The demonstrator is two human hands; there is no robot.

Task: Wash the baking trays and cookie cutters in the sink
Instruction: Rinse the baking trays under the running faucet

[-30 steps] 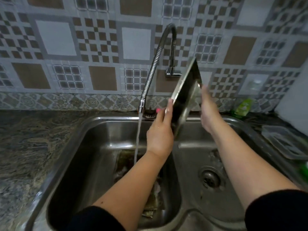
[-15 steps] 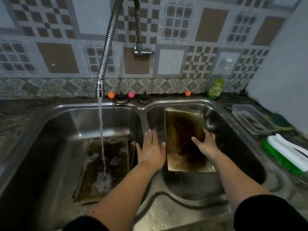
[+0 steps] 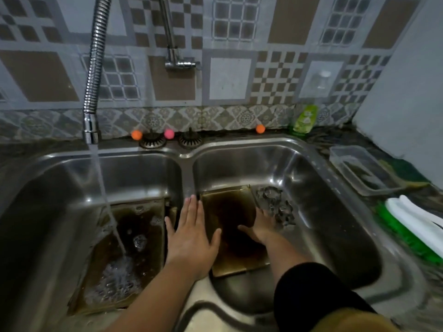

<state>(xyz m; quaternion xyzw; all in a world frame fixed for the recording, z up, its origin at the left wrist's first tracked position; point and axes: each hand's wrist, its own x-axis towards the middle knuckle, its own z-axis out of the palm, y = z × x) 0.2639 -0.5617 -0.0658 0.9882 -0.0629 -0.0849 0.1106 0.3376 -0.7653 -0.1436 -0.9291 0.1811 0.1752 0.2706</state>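
A dark, stained baking tray (image 3: 230,212) lies flat in the right basin of the steel double sink (image 3: 311,168). My right hand (image 3: 260,227) rests on the tray's right side with its fingers spread. My left hand (image 3: 191,238) hovers flat with straight fingers over the divider between the basins, holding nothing. A heap of metal cookie cutters (image 3: 275,203) sits in the right basin just right of the tray. Another stained tray (image 3: 124,250) lies in the left basin, and the flexible faucet (image 3: 92,111) pours water onto it.
A green soap bottle (image 3: 303,118) stands at the back right. On the right counter are a clear plastic container (image 3: 359,170) and a green and white brush (image 3: 412,226). Two strainers (image 3: 153,141) and small coloured balls sit on the back rim.
The tray, held upright above the sink a second ago, now lies flat in the right basin. Both hands came down with it, and my left hand has let go.
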